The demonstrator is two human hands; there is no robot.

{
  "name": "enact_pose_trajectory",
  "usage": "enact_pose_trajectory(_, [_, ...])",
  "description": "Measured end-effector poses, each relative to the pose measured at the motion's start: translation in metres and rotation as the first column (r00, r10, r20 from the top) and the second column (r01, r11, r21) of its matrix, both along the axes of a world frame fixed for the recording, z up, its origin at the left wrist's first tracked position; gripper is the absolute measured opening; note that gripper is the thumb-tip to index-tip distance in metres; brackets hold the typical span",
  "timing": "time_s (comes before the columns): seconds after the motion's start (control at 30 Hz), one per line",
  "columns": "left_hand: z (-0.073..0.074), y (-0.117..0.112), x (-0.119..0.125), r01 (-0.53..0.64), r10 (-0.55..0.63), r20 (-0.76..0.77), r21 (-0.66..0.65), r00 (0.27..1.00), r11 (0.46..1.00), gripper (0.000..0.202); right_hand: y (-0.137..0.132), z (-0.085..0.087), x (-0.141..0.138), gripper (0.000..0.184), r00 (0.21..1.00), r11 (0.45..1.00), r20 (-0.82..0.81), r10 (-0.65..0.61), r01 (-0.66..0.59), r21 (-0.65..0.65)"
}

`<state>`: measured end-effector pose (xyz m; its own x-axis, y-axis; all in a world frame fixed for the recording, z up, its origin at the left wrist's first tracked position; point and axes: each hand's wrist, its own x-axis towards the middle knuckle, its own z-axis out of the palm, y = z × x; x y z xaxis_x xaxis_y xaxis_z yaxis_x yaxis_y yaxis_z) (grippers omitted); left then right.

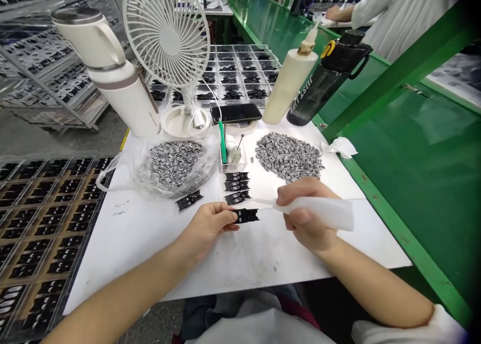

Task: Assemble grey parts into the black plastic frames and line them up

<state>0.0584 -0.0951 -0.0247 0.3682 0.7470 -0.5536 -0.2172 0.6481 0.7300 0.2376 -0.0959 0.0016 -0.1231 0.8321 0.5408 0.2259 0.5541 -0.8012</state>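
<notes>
My left hand (208,225) pinches a small black plastic part (246,215) just above the white table (150,244). My right hand (306,216) is closed round a white squeeze bottle (326,213) lying sideways, its thin nozzle pointing left toward the black part. Three more black parts (236,186) lie in a row just beyond the held one, and another black part (189,200) lies to the left. A heap of small grey metal pieces (288,155) sits behind my right hand.
A plastic bag of grey pieces (171,162), a small clear box with tools (233,153), a phone (235,113), a desk fan (168,33), a white jug (112,73), a glue bottle (289,81) and a dark bottle (326,78) stand behind. Trays of black parts (45,224) lie left. Another person's sleeve (394,8) is far right.
</notes>
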Motion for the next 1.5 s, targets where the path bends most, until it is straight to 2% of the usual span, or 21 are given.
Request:
enact_pose_trajectory(0.13, [0.001,-0.001,0.0,0.006,-0.006,-0.004,0.01,1.0,1.0,0.011,0.002,-0.012,-0.004,0.029,0.996,0.991,-0.04,0.081,-0.077,0.111])
enact_pose_trajectory(0.33, [0.001,-0.001,-0.001,0.009,-0.009,-0.009,0.011,1.0,1.0,0.011,-0.002,-0.011,-0.005,0.017,0.997,0.991,0.078,-0.018,0.008,0.132])
enact_pose_trajectory(0.47, [0.002,-0.001,-0.001,0.011,-0.011,-0.006,0.013,1.0,1.0,0.011,-0.004,-0.009,-0.009,0.018,0.995,0.982,0.096,0.014,-0.032,0.188])
enact_pose_trajectory(0.7, [0.003,-0.001,0.0,0.001,-0.001,-0.018,0.009,1.0,1.0,0.014,-0.005,-0.012,-0.01,0.016,0.998,0.988,0.052,0.032,-0.039,0.15])
enact_pose_trajectory(1.07, [0.0,-0.001,-0.001,0.024,-0.024,-0.019,0.028,1.0,0.999,0.013,-0.005,-0.013,-0.011,0.019,0.997,0.987,0.07,0.025,-0.036,0.155])
enact_pose_trajectory(1.5, [0.005,-0.001,0.0,0.027,-0.027,-0.032,0.024,0.999,0.999,0.015,-0.003,-0.013,-0.011,0.017,0.997,0.982,0.072,0.028,-0.041,0.186])
